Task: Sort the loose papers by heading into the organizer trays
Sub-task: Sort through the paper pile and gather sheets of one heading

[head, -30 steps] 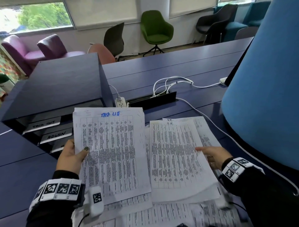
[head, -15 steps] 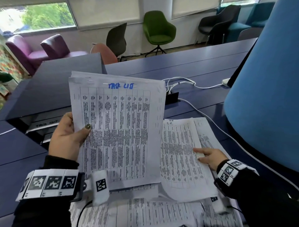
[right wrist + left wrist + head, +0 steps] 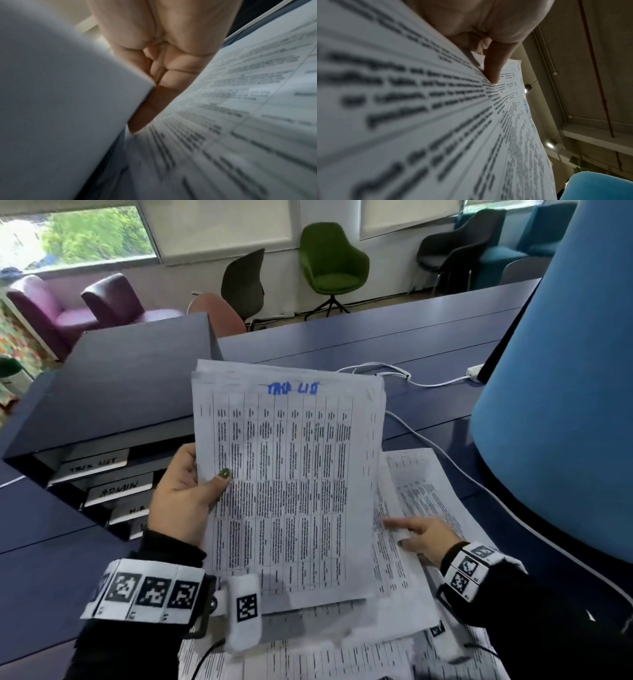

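My left hand (image 3: 186, 494) grips a stack of printed sheets (image 3: 291, 491) by its left edge, thumb on the front. The stack is headed "TASK LIST" in blue and is held upright above the desk. In the left wrist view my thumb (image 3: 494, 67) presses on the top sheet (image 3: 419, 121). My right hand (image 3: 423, 534) lies on the loose papers (image 3: 428, 491) at the right, index finger straight, pinching the edge of one sheet (image 3: 240, 108). The dark organizer (image 3: 113, 405) stands at the left, with tray labels "TASK LIST" (image 3: 92, 465) and "ADMIN" (image 3: 118, 489); the lower labels are partly hidden.
A large blue rounded object (image 3: 565, 405) fills the right side, close to the papers. A white cable (image 3: 428, 433) runs across the desk behind the stack. More printed sheets (image 3: 325, 659) lie at the near edge. Chairs stand beyond the desk.
My left hand has lifted the task list stack off the desk and tipped it upright toward me. The right hand has stayed on the loose papers, shifting slightly.
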`<action>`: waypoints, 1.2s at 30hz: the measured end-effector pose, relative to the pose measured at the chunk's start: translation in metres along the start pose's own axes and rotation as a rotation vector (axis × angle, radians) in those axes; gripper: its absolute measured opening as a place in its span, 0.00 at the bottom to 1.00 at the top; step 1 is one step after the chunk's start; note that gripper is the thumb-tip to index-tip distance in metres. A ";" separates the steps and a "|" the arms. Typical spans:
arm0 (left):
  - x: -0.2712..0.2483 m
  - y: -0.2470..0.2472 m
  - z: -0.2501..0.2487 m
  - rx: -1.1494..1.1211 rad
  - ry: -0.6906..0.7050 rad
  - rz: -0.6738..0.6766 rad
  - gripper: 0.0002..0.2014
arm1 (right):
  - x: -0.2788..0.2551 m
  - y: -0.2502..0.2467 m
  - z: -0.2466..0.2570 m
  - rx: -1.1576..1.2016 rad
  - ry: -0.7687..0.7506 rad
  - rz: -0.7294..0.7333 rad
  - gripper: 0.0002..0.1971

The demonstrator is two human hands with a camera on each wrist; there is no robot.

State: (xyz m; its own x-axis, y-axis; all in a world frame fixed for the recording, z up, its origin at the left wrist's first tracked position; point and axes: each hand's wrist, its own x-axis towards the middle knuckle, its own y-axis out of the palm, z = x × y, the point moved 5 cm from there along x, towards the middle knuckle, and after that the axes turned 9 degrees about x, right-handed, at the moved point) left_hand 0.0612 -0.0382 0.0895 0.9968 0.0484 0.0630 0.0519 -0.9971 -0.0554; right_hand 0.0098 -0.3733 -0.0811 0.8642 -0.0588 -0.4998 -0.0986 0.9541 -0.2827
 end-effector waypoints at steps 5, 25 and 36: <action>0.007 -0.007 0.039 0.017 -0.160 -0.011 0.19 | -0.005 0.032 0.000 -0.068 0.059 0.142 0.16; -0.035 -0.032 0.168 0.667 -0.548 0.080 0.22 | 0.005 -0.099 -0.054 -0.309 0.391 -0.521 0.45; -0.034 -0.035 0.175 0.729 -0.528 0.085 0.23 | -0.002 -0.100 -0.025 -0.434 0.382 -0.486 0.18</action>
State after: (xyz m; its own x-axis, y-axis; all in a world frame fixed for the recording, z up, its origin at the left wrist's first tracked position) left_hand 0.0356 0.0053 -0.0847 0.8874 0.1763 -0.4259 -0.1770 -0.7228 -0.6680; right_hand 0.0055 -0.4757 -0.0717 0.6368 -0.6164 -0.4631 -0.0040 0.5981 -0.8014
